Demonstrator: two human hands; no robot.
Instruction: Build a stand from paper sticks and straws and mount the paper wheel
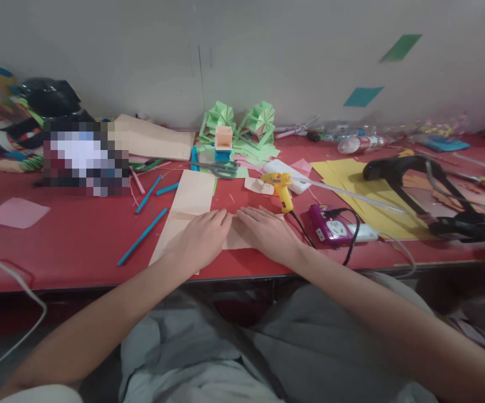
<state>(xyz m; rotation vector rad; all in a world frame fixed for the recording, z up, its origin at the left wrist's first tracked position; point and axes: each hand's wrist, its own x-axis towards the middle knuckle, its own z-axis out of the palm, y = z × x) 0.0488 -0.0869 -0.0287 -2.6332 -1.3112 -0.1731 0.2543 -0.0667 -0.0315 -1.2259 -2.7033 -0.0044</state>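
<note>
Both palms are down flat: the left hand [203,238] and right hand [267,232] lie open, fingers spread, pressing a beige paper sheet [192,198] onto the red table [70,240], gripping nothing. A yellow glue gun [281,187] sits just beyond the right fingers.

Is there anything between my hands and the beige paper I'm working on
Nothing visible. The left hand and right hand both lie flat, directly on the beige paper. The yellow glue gun sits just beyond the right hand, off the paper.
</note>
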